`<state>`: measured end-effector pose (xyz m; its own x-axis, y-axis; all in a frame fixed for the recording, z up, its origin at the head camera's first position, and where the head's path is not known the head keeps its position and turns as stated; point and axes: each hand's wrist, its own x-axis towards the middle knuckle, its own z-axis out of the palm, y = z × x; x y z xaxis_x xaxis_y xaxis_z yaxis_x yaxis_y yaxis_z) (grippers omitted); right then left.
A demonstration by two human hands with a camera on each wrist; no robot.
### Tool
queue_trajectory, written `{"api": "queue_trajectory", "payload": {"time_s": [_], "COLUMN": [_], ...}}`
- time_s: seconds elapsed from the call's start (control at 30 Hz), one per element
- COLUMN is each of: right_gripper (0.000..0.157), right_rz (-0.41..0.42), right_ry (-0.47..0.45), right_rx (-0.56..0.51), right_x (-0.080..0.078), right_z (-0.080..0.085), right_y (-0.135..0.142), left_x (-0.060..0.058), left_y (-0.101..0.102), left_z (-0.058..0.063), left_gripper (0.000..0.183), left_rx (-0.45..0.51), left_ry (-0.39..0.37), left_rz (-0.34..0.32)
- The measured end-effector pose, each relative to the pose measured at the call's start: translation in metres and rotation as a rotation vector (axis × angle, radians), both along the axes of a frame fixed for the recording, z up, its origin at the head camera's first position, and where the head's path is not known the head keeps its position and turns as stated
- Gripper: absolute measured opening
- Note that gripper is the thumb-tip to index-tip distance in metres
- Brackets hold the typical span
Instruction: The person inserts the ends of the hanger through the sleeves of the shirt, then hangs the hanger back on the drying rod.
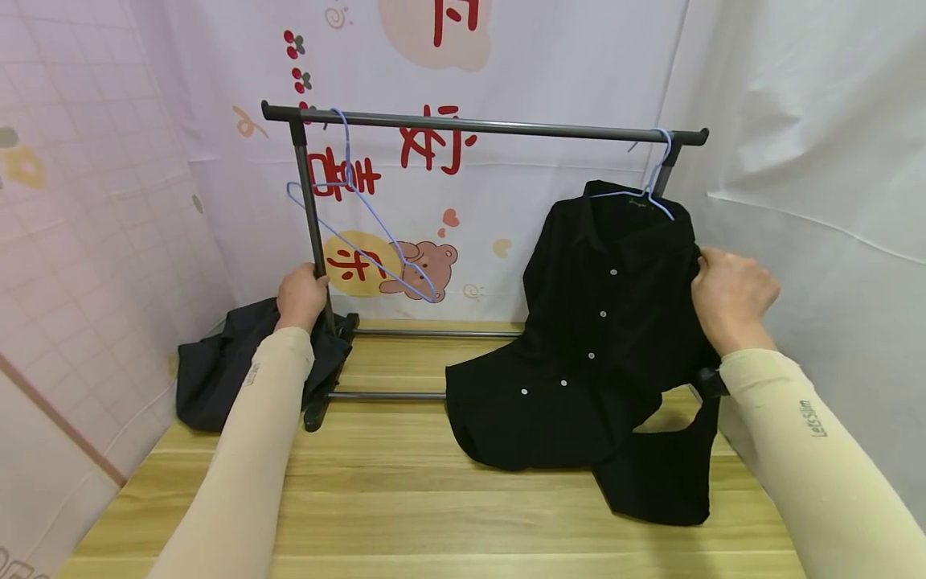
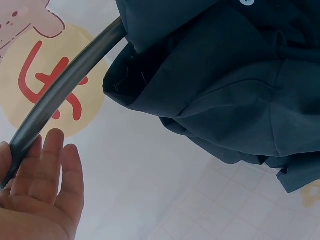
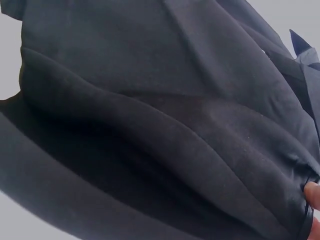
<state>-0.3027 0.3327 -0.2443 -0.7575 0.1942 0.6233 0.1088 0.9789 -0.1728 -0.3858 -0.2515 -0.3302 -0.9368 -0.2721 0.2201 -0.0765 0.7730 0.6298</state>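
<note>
Basically, bare table (image 1: 434, 523) is seen nearest, w/ dark cloth (image 1: 224, 370) bunched at L. Black shirt (image 1: 651, 297) is hung at R; its shoulder edge is pinched btwn thumb & fingers of R hand (image 1: 736, 297); if tugged too hard there, shoulder could prob. be pulled off the blue hanger (image 1: 648, 191) or the hook jerked off the rail (image 1: 492, 125). Rack post (image 1: 311, 217) is clasped by L hand (image 1: 301, 297), thumb & fingers on opp. sides; if it's let go mid-tug, rack (image 1: 314, 414) might be tipped. 2nd hanger (image 1: 373, 213) is hung bare near rail's L end; printed sheet (image 1: 506, 185) is seen farthest back.
</note>
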Motion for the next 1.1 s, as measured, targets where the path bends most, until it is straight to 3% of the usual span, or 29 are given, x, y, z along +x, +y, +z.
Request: {"api": "queue_trajectory", "payload": {"time_s": [0.37,0.57,0.73,0.97,1.1], "right_gripper": [0.035,0.05,0.06,0.054,0.05], "right_rz": [-0.026,0.043,0.082,0.163,0.213], "right_ry": [0.025,0.13,0.18,0.208,0.177], "right_rx": [-0.033,-0.051,-0.002,0.084,0.092], "right_x": [-0.003,-0.008,-0.011,-0.019,-0.022], "right_z": [-0.015,-0.024,-0.031,-0.048,-0.064], "right_y": [-0.011,-0.022,-0.035,-0.064,-0.084], "left_x": [0.001,0.002,0.002,0.001,0.001], "left_y": [-0.001,0.0,0.0,-0.001,-0.006], "left_z": [-0.001,-0.001,0.0,0.0,0.0], "left_gripper": [0.031,0.031,0.031,0.032,0.032], "left_rx": [-0.012,-0.007,-0.001,-0.019,-0.101], "left_ry": [0.017,0.007,0.002,-0.005,-0.032], "left_rz": [-0.002,-0.006,-0.011,-0.015,-0.056]}}
